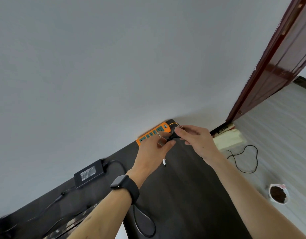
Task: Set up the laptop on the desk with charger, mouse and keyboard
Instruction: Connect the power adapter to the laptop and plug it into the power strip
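**Both hands on the plug at the power strip**

I'm looking down at the far end of the desk point(183, 187), dark top, running from lower left up to centre frame against a grey wall point(97, 66).

- Strip point(153, 133): orange with teal sockets, lying at the desk's far corner, just above centre, against the wall.
- Left hand point(153, 150): fingers curled, pinching a black plug point(171, 136) from the left side. Ring on one finger, watch point(125, 186) on the wrist. The hand covers the strip's near edge.
- Right hand point(194, 139): closed too, thumb and forefinger on the plug from the right. Something thin and pale sticks out above the fingertips; can't tell what it is.
- Plug sits just beside the strip's right end. Can't tell whether it's in a socket.
- Charger point(90, 174): black brick, label up, lies on the desk at left centre near the wall. Its cable point(143, 219) loops down toward the bottom edge.
- Small white connector point(164, 162) on the desk below the left hand.

Right of the desk, on the floor point(278, 135): a loose thin black wire point(243, 159) and a white bowl point(278, 194) of dark stuff, lower right. Dark red door frame point(273, 57) upper right.
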Motion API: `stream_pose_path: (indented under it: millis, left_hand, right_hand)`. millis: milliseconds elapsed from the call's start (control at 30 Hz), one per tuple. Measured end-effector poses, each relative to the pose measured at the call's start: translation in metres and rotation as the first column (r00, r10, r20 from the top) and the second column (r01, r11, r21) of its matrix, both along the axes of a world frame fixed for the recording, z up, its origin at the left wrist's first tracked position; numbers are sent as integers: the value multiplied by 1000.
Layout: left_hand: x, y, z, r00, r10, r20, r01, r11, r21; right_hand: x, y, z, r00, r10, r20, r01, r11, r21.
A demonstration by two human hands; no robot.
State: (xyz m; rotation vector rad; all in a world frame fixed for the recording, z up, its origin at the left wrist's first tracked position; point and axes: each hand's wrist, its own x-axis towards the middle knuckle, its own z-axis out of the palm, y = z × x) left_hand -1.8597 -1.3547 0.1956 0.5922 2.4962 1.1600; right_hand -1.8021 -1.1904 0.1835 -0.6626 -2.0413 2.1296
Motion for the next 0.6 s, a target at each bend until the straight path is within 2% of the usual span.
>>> stream_pose_path:
  millis: [100,200,233,300,333,400,433,500,600]
  left_hand:
    - [-11,-3,-16,999,33,-30,-34,999,-40]
    - [-27,-12,-42,989,149,-2,-148,987,-69]
    - [-33,-17,-52,980,198,12,-197,978,-71]
    - [-48,-30,-71,967,256,0,-254,960,-121]
    - [-55,-38,-80,965,260,-23,-260,952,-163]
    - [-67,-53,-94,966,253,-59,-260,936,-235]
    - [-75,-59,-101,966,252,-65,-260,928,-266]
    - [-88,-69,-110,962,264,-70,-273,916,-295]
    - [-104,-73,-123,963,257,-81,-270,911,-312]
  right_hand:
    - [-18,-2,-23,999,25,37,-24,999,-29]
    - [-37,-6,-61,994,67,88,-57,992,-113]
    - [-43,-8,-77,990,85,110,-78,994,-71]
    - [-57,-15,-117,979,101,175,-128,980,150]
    - [-62,-20,-136,971,102,216,-166,939,301]
    - [-71,-32,-166,959,105,265,-248,767,592]
    - [-77,-39,-178,956,120,268,-276,682,677]
    - [-87,-53,-196,945,181,273,-327,554,765]
    - [-89,-68,-221,917,232,326,-398,443,803]
